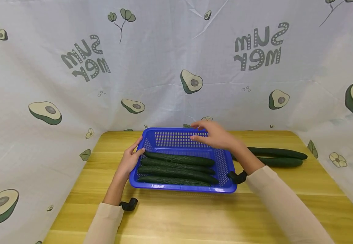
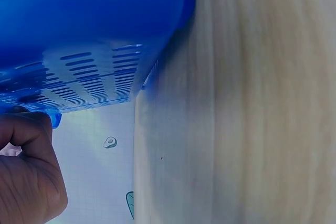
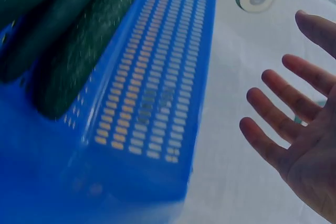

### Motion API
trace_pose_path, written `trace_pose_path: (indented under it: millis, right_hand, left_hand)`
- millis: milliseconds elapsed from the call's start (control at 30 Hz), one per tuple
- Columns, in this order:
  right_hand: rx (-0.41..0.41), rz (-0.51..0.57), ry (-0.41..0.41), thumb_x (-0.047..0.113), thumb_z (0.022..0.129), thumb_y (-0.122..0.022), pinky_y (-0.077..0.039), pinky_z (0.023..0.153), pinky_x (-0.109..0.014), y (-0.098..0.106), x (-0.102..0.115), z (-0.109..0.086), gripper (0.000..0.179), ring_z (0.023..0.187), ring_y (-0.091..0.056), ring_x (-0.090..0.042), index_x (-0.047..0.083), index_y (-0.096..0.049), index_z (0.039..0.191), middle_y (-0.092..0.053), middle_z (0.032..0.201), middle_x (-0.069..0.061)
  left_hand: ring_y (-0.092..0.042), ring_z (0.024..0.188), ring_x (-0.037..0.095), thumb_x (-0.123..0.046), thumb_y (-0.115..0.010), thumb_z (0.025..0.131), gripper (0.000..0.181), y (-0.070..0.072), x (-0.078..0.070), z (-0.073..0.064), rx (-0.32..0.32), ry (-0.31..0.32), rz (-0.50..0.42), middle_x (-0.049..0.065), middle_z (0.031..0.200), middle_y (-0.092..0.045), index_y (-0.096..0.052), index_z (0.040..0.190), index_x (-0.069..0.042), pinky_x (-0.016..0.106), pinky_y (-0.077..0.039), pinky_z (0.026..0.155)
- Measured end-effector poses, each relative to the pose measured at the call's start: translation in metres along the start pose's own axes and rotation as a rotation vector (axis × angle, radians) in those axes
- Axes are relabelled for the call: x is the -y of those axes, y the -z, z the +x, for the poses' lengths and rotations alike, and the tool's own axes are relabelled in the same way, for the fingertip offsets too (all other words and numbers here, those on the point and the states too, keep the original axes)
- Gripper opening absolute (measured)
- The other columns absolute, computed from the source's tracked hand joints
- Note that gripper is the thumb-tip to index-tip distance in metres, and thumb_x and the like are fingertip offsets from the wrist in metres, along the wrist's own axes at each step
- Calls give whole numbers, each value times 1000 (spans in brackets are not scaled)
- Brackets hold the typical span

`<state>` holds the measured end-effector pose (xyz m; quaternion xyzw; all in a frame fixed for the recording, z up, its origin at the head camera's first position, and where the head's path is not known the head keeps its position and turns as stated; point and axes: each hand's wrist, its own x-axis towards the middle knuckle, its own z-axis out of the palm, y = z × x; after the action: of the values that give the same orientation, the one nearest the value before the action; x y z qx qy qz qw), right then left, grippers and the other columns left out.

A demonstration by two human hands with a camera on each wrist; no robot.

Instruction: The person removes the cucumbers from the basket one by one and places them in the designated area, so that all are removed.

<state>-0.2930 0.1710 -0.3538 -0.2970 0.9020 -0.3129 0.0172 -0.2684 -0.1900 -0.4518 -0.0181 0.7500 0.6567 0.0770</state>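
Observation:
A blue plastic basket (image 1: 182,188) with slotted walls stands on the table in the head view. Several long dark green cucumbers (image 1: 179,158) lie side by side across its floor. My left hand (image 1: 129,159) grips the basket's left rim, thumb on the inner side; in the left wrist view its fingers are partly hidden behind the blue wall. Over the basket's back right part hovers my right hand (image 1: 214,135), holding nothing. The right wrist view shows that hand's fingers (image 3: 281,111) spread and apart from the basket.
Two more cucumbers (image 1: 281,162) lie on the wooden table (image 1: 176,217) right of the basket, partly hidden by my right forearm. Behind the table hangs a white curtain (image 1: 164,67) printed with avocados. A black wrist mount (image 1: 238,177) sits close to the basket's right rim.

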Motion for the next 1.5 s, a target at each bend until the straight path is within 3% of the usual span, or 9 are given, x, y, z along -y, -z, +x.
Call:
trace_pose_path:
  millis: [333,700,1000,1233,1500]
  right_hand:
    - [123,25,5,35,101,-68,-46,111,-56,-37,0,25,59,134,-55,-34,5,-52,149,-57,149,-13]
    - [267,-2,-36,33,100,-68,-46,111,-55,-64,-9,34,58,135,-55,-37,4,-52,149,-56,149,-16]
    - [380,-26,-66,36,101,-67,-49,108,-53,-77,-15,34,58,131,-59,-36,7,-53,149,-60,144,-18]
    - [422,-25,-118,37,101,-67,-51,107,-50,-81,-19,32,57,129,-62,-33,11,-54,150,-64,140,-14]
    - [442,-39,-122,36,98,-72,-51,105,-49,-86,-19,33,51,130,-60,-31,14,-62,143,-65,139,-13]
  left_hand:
    - [-73,86,16,-25,-55,107,58,2,-4,1,1,11,0,22,152,-52,-35,158,-46,35,-62,72]
    - [-74,90,17,-24,-55,107,59,-1,-6,1,13,3,-6,20,151,-53,-35,158,-47,37,-63,74]
    - [-74,88,17,-25,-54,108,60,-1,-5,1,19,0,-15,22,152,-52,-32,160,-44,37,-63,74]
    - [-74,91,18,-26,-55,107,58,-2,-3,2,11,-3,3,19,152,-54,-35,159,-45,36,-62,76]
    - [-73,92,17,-24,-53,108,57,-1,0,1,-20,-9,26,21,149,-56,-36,160,-40,35,-62,76]
